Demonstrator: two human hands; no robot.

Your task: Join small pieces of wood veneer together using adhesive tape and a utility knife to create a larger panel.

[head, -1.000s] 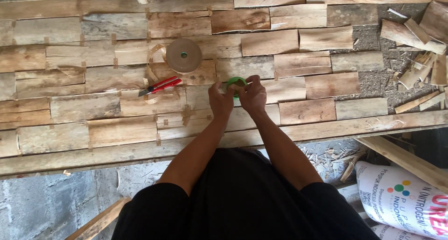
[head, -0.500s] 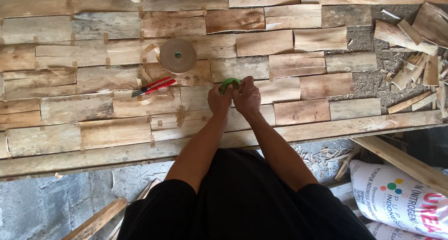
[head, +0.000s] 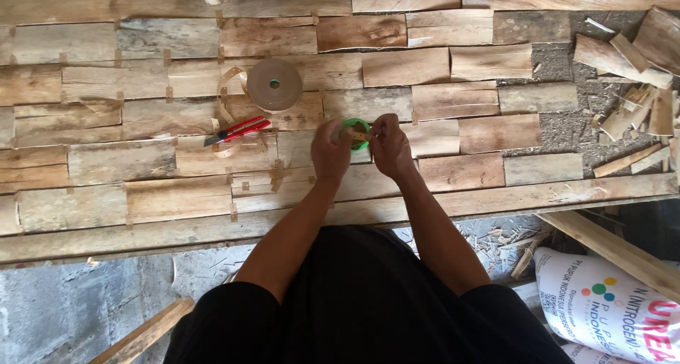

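Head view, looking straight down on a bench (head: 439,201) covered with flat wood sheets laid edge to edge in rows, joined here and there by short brown tape strips. Both hands are raised together over the middle of the bench. Left hand (head: 331,151) and right hand (head: 389,146) are each pinched on a small green ring (head: 359,134) held between them; a tan strip of tape crosses the ring at the fingertips. Whether the ring touches the wood below cannot be told. Brown tape roll (head: 274,83) lies flat up and to the left of the hands, a loose curl of tape trailing from its left side. Red cutter (head: 234,131) lies just below the roll, near the left hand but apart from it. Offcuts (head: 637,88) are heaped at the far right end of the bench. A white printed sack (head: 602,300) sits on the floor at lower right; its contents are not visible. Against the frame half a second earlier: hands, ring, roll and cutter keep the same relative layout; the ring remains gripped by both hands, and the tan strip across it is now plainer to see.
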